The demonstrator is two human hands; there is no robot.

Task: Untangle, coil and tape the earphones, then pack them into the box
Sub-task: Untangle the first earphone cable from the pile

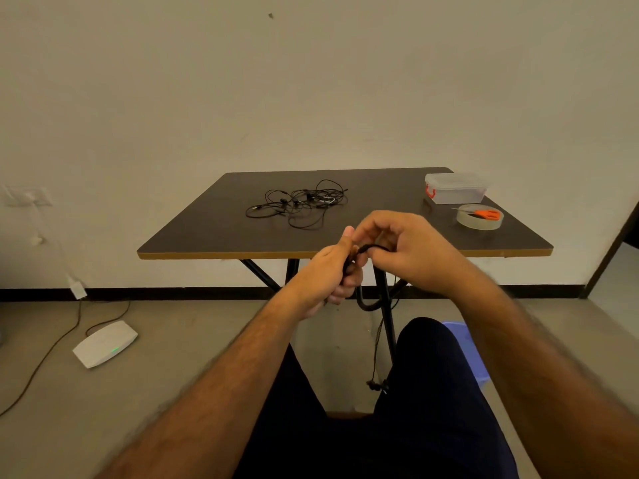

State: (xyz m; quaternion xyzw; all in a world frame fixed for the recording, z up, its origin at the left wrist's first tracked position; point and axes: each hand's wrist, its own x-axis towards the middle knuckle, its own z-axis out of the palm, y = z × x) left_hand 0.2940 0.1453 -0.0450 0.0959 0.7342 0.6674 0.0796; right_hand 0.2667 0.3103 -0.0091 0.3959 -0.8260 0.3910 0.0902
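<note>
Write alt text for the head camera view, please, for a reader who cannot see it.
A seated person's left hand and right hand grip a black earphone cable at the near edge of a dark table. On it lie tangled earphones, a clear box, a tape roll and orange scissors.

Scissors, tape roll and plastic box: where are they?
Scissors (pixel 485 214), head view, orange handle.
Tape roll (pixel 479 224), head view, clear outer wall.
Plastic box (pixel 456 194), head view, front wall.

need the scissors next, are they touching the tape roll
Touching. The head view shows the orange scissors lying flat across the top of the tape roll, their handles resting on its rim, near the table's right edge.
</note>
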